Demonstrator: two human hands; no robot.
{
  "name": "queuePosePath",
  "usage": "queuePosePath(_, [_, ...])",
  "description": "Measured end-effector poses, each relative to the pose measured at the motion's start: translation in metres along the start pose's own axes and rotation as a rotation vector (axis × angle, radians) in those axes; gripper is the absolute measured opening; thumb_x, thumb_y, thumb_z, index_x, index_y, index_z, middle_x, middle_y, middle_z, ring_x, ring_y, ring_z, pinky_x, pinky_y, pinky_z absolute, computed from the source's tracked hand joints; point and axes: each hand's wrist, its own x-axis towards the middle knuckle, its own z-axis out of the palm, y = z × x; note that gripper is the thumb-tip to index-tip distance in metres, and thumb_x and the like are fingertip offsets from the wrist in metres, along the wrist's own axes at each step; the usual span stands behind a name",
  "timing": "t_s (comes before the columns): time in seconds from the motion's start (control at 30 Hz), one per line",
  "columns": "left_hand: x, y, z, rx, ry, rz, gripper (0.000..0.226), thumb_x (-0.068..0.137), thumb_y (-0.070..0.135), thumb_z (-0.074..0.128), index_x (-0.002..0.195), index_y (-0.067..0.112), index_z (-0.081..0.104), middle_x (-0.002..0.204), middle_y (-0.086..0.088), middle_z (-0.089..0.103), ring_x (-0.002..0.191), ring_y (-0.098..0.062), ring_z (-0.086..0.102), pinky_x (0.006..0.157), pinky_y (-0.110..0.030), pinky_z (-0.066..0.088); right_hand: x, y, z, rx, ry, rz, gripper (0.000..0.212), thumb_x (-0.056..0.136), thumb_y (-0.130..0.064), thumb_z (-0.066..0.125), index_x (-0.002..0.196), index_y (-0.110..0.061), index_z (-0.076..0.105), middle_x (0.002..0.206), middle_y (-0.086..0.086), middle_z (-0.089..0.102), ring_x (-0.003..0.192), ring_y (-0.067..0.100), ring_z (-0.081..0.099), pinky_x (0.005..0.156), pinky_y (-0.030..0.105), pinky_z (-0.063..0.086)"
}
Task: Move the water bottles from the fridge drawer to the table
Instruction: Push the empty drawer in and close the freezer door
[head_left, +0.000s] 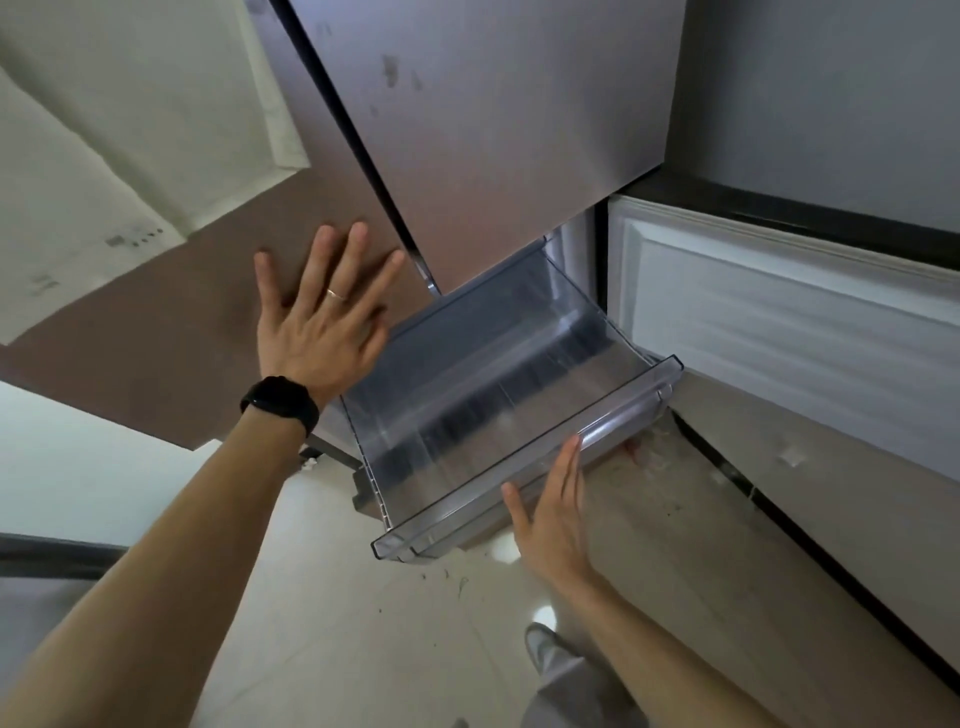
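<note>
No bottles show in the clear fridge drawer (498, 384); left hand (324, 317) flat, splayed on the door (218, 291), right hand (553, 512) open-palmed against the drawer front, empty: push squarely

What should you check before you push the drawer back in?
1. Drawer has no bottles left: ok, it looks empty.
2. Right hand on the drawer's front: ok, open palm against it.
3. Left hand out of the way: ok, flat on the door.
4. Right fingers safe from pinching: cannot tell.
5. Bottles on the table: cannot tell, neither is in view.
</note>
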Motion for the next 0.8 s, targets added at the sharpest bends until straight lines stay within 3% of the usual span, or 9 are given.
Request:
queuePosePath(0.13, [0.002,0.006,-0.002,0.060,0.086,0.018,0.063,0.099,0.049,0.044,0.158,0.036,0.026,0.163,-0.002,0.023,0.154,-0.019,-0.011,0.117,-0.061,-0.006,-0.002,0.006,-0.006,-0.033,0.005,-0.002,0.102,0.093,-0.067,0.037,0.147,-0.022,-0.037,0.160,-0.007,-0.032,0.152,0.021,-0.011,0.118,0.029,-0.001])
queuePosePath(0.27, [0.009,-0.014,0.014,0.119,0.099,0.004,0.064,0.099,0.051,0.041,0.159,0.037,0.021,0.168,0.002,-0.011,0.153,-0.020,-0.015,0.116,-0.061,-0.013,0.043,-0.010,-0.006,-0.019,-0.002,-0.086,0.102,0.095,-0.062,0.043,0.145,-0.025,-0.038,0.160,-0.006,-0.032,0.152,0.021,-0.011,0.117,0.030,-0.002])
queuePosePath(0.37, [0.011,-0.026,0.025,0.128,0.058,-0.022,0.065,0.100,0.053,0.039,0.159,0.038,0.018,0.166,0.002,-0.018,0.153,-0.019,-0.018,0.115,-0.060,-0.014,0.077,-0.029,0.002,-0.026,-0.017,-0.105,0.102,0.095,-0.062,0.043,0.144,-0.026,-0.039,0.160,-0.005,-0.032,0.151,0.022,-0.008,0.116,0.030,0.003])
queuePosePath(0.53, [0.001,-0.002,0.022,0.093,0.097,0.036,0.067,0.097,0.053,0.044,0.158,0.037,0.022,0.168,0.001,-0.013,0.154,-0.021,-0.012,0.117,-0.060,-0.012,0.081,-0.031,0.019,-0.004,-0.024,-0.060,0.101,0.095,-0.066,0.039,0.141,-0.028,-0.042,0.161,-0.004,-0.030,0.153,0.028,-0.001,0.114,0.031,0.008])
queuePosePath(0.63, [0.000,0.007,0.020,0.091,0.115,0.061,0.069,0.095,0.053,0.045,0.158,0.037,0.023,0.168,-0.001,-0.009,0.154,-0.022,-0.010,0.117,-0.061,-0.009,0.096,-0.043,0.024,0.043,-0.017,-0.010,0.103,0.093,-0.064,0.042,0.148,-0.024,-0.035,0.163,-0.003,-0.025,0.152,0.029,0.003,0.113,0.032,0.014])
queuePosePath(0.8, [0.002,0.002,0.028,0.128,0.157,0.076,0.067,0.095,0.052,0.043,0.158,0.036,0.026,0.165,-0.002,0.019,0.155,-0.025,-0.005,0.115,-0.061,-0.001,0.146,-0.070,0.047,0.131,-0.026,-0.054,0.103,0.095,-0.059,0.049,0.145,-0.029,-0.036,0.163,-0.003,-0.026,0.153,0.026,-0.001,0.123,0.047,0.015])
